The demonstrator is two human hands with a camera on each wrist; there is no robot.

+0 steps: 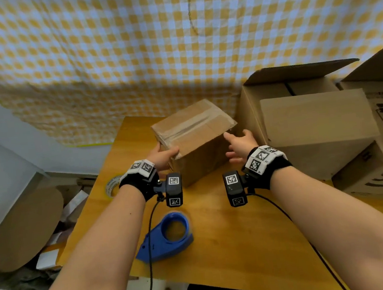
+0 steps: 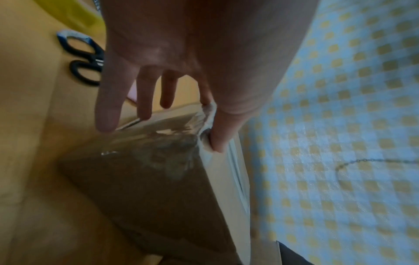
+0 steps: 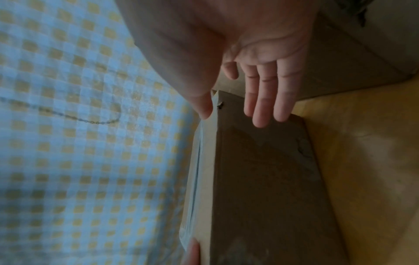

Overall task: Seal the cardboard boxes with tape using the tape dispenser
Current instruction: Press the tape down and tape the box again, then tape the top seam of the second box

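Left hand (image 1: pixel 163 156) grips the near-left top corner of the small cardboard box (image 1: pixel 200 144): in the left wrist view its thumb (image 2: pixel 223 125) presses the taped top edge while the other fingers (image 2: pixel 108 107) reach down the box's left side, so the corner sits between thumb and fingers. Right hand (image 1: pixel 240 145) is spread open at the box's right side — fingers (image 3: pixel 263 100) straight and together over the side face, thumb (image 3: pixel 201 105) at the top edge; whether the fingertips actually touch the cardboard cannot be told, and nothing is enclosed by them.

Small cardboard box: closed, standing on the wooden table (image 1: pixel 230 235) towards its far edge, with clear tape (image 1: pixel 184 131) running along the top seam and wrinkled over the left end.

Tape dispenser (image 1: pixel 166 236): blue, lying on the table near the viewer, between the two forearms and well apart from both hands.

Surroundings — a large open cardboard box (image 1: pixel 300 114) just right of the small one, with further printed cartons (image 1: pixel 382 172) beside it; a roll of tape (image 1: pixel 112 185) at the table's left edge, partly hidden by the left wrist; scissors (image 2: pixel 82 59) with black handles on the table left of the small box; a yellow-and-white checked cloth (image 1: pixel 151 42) hanging behind.
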